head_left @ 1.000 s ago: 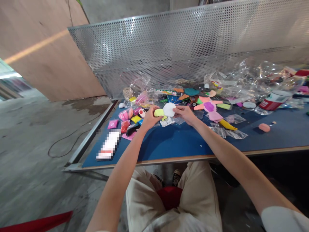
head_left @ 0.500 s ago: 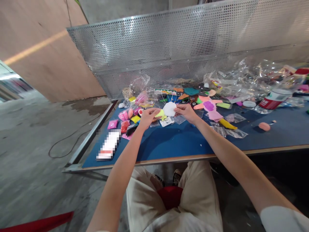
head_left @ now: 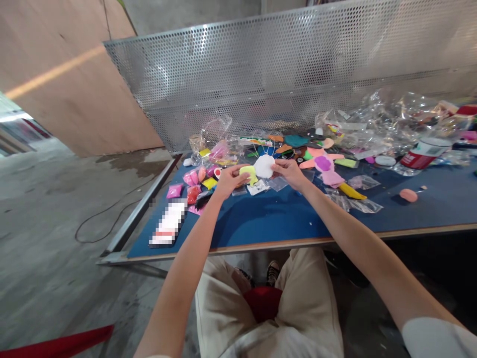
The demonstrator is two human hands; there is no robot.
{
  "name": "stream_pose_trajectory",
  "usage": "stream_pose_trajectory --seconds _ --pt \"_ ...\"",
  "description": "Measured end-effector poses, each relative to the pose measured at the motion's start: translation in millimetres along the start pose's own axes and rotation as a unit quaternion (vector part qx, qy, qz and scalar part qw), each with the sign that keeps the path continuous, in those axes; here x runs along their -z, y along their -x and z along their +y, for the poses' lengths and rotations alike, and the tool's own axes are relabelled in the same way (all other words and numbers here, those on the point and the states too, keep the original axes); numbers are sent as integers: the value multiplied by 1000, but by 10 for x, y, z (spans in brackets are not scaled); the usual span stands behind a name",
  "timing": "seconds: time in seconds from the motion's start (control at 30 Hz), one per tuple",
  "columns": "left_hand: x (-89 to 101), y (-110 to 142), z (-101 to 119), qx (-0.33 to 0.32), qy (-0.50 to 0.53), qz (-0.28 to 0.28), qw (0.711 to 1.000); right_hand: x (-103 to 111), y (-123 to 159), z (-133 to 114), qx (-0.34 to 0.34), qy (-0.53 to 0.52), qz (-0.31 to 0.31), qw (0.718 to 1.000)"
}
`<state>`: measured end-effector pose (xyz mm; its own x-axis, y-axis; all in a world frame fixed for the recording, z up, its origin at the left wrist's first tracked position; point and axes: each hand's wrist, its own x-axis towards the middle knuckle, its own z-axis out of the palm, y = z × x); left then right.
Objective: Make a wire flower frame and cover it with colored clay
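My left hand (head_left: pixel 230 180) pinches a yellow-green piece of modelling clay (head_left: pixel 249 174), flat and irregular in outline. A round white piece of modelling clay (head_left: pixel 264 166) is gripped at its right edge by the fingers of my right hand (head_left: pixel 288 172). Thin pale wires fan out from the top of the white piece. The two pieces are side by side above the table; I cannot tell whether they touch. Just below them lies a small white patterned packet (head_left: pixel 258 187).
Pink, red and yellow clay packets (head_left: pixel 174 191) lie left, near a blurred-out phone-like object (head_left: pixel 168 223). A pink figure with a purple patch (head_left: pixel 323 163) lies right, by clear wrappers and a red-labelled bottle (head_left: pixel 423 153). A perforated metal panel (head_left: pixel 238 74) stands behind the blue table (head_left: pixel 261 223).
The yellow-green piece now shows more of its flat side. The white piece has shifted slightly to the right. Both hands keep their grips.
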<state>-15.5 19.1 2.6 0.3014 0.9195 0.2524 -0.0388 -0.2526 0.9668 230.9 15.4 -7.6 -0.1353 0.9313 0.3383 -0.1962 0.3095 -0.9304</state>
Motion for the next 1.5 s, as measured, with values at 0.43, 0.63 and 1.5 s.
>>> stream_pose_trajectory --seconds 0.43,0.63,1.5 --pt "42 40 -22 -74 -121 -24 990 115 -46 23 -46 -39 9 998" --pt "57 44 -15 -154 -252 15 955 113 -56 -75 -163 -77 61 982" --pt "-50 51 8 -54 -105 -10 993 145 -60 -11 -181 -121 47 975"
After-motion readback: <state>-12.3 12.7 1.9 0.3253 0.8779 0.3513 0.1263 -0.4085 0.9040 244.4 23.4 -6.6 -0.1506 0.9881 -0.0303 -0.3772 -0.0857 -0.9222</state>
